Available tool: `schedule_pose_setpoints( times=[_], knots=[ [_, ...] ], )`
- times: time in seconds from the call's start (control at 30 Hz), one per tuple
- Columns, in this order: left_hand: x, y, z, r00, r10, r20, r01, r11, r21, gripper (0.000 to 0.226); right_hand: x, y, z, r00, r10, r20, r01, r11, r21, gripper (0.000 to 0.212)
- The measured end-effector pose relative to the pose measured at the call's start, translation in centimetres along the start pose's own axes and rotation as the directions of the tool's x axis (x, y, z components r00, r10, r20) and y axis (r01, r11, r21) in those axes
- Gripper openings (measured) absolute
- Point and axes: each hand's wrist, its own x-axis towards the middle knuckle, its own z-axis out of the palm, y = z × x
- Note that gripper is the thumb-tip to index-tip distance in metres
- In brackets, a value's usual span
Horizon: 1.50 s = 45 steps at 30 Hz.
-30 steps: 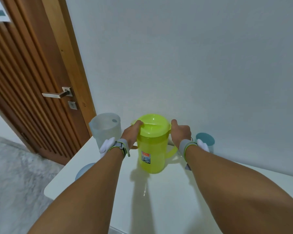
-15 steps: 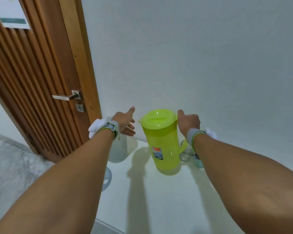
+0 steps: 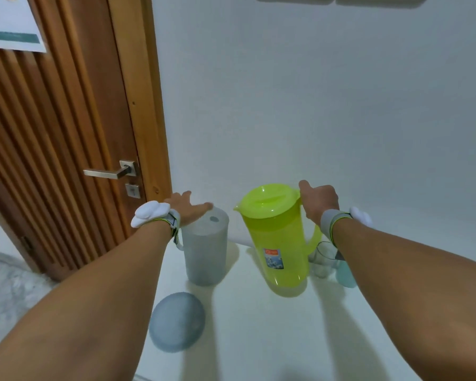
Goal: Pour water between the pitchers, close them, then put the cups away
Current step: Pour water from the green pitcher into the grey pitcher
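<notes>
A yellow-green pitcher (image 3: 276, 243) stands on the white table (image 3: 259, 339) with its lid on. My right hand (image 3: 318, 200) grips the lid's right edge above the handle, fingers curled. To its left stands a frosted grey pitcher (image 3: 205, 251), also lidded. My left hand (image 3: 187, 209) lies palm down on that lid's near-left edge, fingers spread, holding nothing. A clear glass cup (image 3: 323, 259) and a teal cup (image 3: 345, 274) stand right of the green pitcher, partly hidden by my right forearm.
A blue-grey dome-shaped object (image 3: 176, 321) lies at the table's front left, near the edge. The white wall (image 3: 313, 119) is right behind the pitchers. A wooden door (image 3: 52, 147) with a metal handle (image 3: 107, 171) is to the left, with floor below it.
My left hand left the green pitcher's lid and swung left onto the grey pitcher's lid. The right hand stayed at the green lid's edge. My view rose and moved closer.
</notes>
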Motion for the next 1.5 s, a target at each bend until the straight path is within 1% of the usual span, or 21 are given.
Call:
schedule_pose_setpoints(
  times=[0.07,0.1,0.13,0.27,0.37,0.47,0.57,0.7,0.8,0.83,0.93,1.1,1.27,1.5],
  knots=[
    [0.3,-0.9,-0.3,0.988,0.010,0.157,-0.021,0.997,0.070,0.135,0.0,-0.9,0.8,1.000,-0.009,-0.021,0.009,1.000,-0.010,0.042],
    [0.2,-0.9,-0.1,0.979,0.028,0.204,-0.048,0.994,0.095,0.148,0.0,-1.1,0.7,1.000,-0.010,-0.022,0.010,1.000,-0.014,0.042],
    [0.4,-1.2,-0.1,0.972,0.049,0.228,-0.077,0.990,0.115,0.153,-0.1,-1.6,1.1,1.000,-0.014,-0.024,0.014,1.000,-0.020,0.041],
    [0.8,-2.0,0.5,0.956,0.119,0.267,-0.157,0.979,0.127,0.146,-0.2,-3.2,1.7,0.999,-0.036,-0.035,0.034,0.998,-0.052,0.040],
    [1.5,-2.8,0.9,0.946,0.158,0.282,-0.182,0.981,0.060,0.134,-0.5,-4.5,2.1,0.997,-0.064,-0.039,0.060,0.994,-0.094,0.039],
    [2.0,-3.3,1.4,0.939,0.204,0.277,-0.220,0.975,0.029,0.133,-0.9,-5.5,2.1,0.996,-0.085,-0.035,0.078,0.984,-0.159,0.041],
    [2.2,-3.6,2.0,0.935,0.225,0.274,-0.225,0.974,-0.031,0.128,-1.3,-5.9,2.2,0.993,-0.119,-0.028,0.110,0.970,-0.215,0.044],
    [1.6,-3.3,2.4,0.932,0.262,0.251,-0.241,0.964,-0.114,0.127,-1.8,-6.3,2.5,0.989,-0.144,-0.016,0.135,0.955,-0.263,0.045],
    [1.2,-2.8,2.4,0.934,0.250,0.256,-0.229,0.967,-0.108,0.120,-2.1,-6.5,2.7,0.988,-0.155,-0.010,0.145,0.943,-0.300,0.044],
    [1.2,-2.8,2.4,0.935,0.245,0.257,-0.228,0.969,-0.096,0.120,-2.2,-6.6,2.8,0.987,-0.158,-0.006,0.148,0.939,-0.310,0.043],
    [1.1,-2.9,2.4,0.932,0.237,0.276,-0.227,0.972,-0.069,0.134,-2.4,-7.0,3.0,0.986,-0.164,0.004,0.156,0.929,-0.335,0.042],
    [1.4,-3.3,2.5,0.926,0.256,0.276,-0.239,0.966,-0.094,0.139,-2.6,-7.3,3.0,0.984,-0.176,0.026,0.173,0.910,-0.378,0.044],
    [1.5,-2.9,2.8,0.931,0.247,0.270,-0.236,0.969,-0.075,0.138,-2.7,-7.6,2.9,0.978,-0.205,0.032,0.200,0.887,-0.417,0.045],
    [2.1,-2.8,3.3,0.928,0.265,0.263,-0.258,0.964,-0.060,0.129,-2.4,-7.7,2.4,0.975,-0.220,0.022,0.207,0.876,-0.436,0.043]
  ],
)
